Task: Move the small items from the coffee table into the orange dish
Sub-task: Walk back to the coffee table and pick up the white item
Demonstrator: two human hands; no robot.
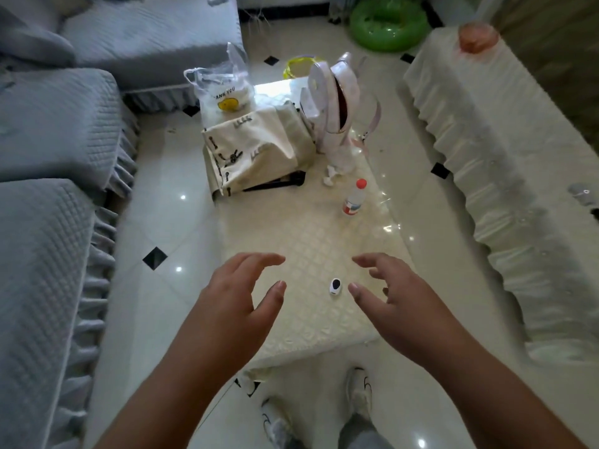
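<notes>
A small white oval item with a black patch lies on the cream-covered coffee table, near its front end. My left hand hovers to its left with fingers spread and holds nothing. On the item's other side my right hand is just as empty, its thumb tip a little to the right of the item. A small bottle with a red cap stands further back on the table. An orange dish sits on the white-draped cabinet at the far right.
A cream patterned bag, a clear plastic bag and a white backpack crowd the table's far end. Crumpled paper lies near the backpack. Grey sofas line the left. A green swim ring lies on the floor.
</notes>
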